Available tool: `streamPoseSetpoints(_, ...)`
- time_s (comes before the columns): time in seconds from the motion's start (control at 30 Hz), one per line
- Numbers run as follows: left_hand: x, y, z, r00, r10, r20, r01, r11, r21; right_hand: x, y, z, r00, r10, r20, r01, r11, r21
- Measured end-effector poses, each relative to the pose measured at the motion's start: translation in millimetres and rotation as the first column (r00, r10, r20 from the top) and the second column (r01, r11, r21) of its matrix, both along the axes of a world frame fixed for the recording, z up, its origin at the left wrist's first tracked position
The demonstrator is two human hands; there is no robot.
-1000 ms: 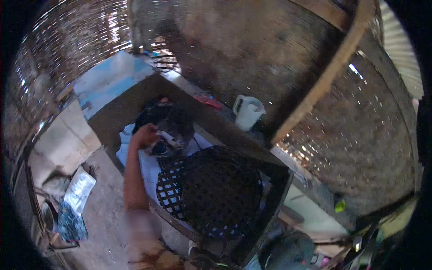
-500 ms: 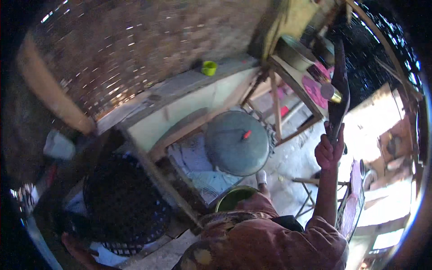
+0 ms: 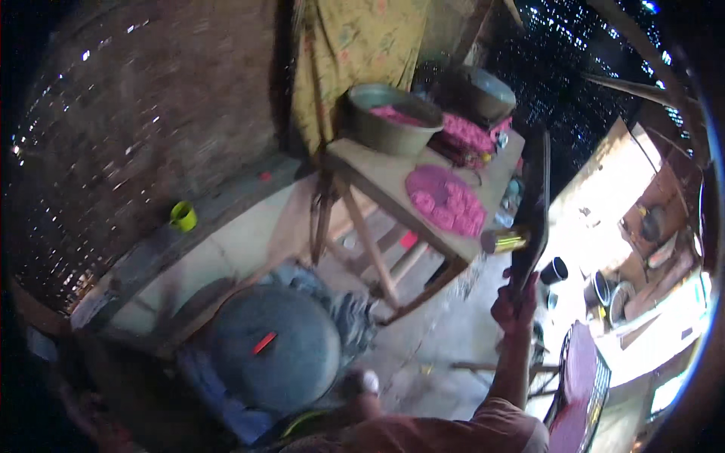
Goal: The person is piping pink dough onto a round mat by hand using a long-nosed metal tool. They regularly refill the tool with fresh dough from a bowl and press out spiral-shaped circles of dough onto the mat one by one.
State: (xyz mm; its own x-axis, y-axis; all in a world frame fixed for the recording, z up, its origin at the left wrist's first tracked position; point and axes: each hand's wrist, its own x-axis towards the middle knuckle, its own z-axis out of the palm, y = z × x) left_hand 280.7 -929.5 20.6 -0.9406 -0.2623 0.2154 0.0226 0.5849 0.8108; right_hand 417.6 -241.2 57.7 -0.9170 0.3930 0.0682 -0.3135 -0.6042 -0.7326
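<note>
Rustic woven-walled workshop point(image 3: 113, 136), wooden table point(image 3: 385, 177)

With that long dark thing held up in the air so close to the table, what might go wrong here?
The right hand holds a long dark flat piece upright, right beside the corner of the wooden table. A swing might clip the brass-coloured can at the table's edge and knock it off. It could also catch the round tray of pink pieces near that edge. The picture is blurred, so a quick turn in this crowded spot may mean a misjudged gap.
</note>
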Motion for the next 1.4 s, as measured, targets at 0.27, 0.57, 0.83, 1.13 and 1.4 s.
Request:
streamPoseSetpoints(0.27,-57,471,34,0.561,-0.816,0.140,0.825,0.536,-0.177,-24,151,-81,0.894,0.160,0.418,-0.301,0.905,0.299)
streamPoseSetpoints(0.57,-50,692,0,0.424,-0.896,-0.131,0.900,0.401,0.171,2,119,52,0.709,-0.125,0.694,-0.494,0.615,0.615)
streamPoseSetpoints(0.83,-72,778,-38,0.137,-0.940,-0.314,0.719,-0.123,0.684,-22,210,39,0.902,-0.384,0.198,0.044,0.537,0.842)
streamPoseSetpoints(1.13,-92,886,0,-0.036,-0.809,-0.587,0.382,-0.553,0.740,-81,302,52,0.853,-0.490,0.183,-0.021,0.318,0.948)
streamPoseSetpoints(1.4,-159,923,5,-0.106,-0.660,-0.744,0.315,-0.732,0.604,-118,298,3,0.905,-0.202,0.374,-0.226,0.516,0.826)
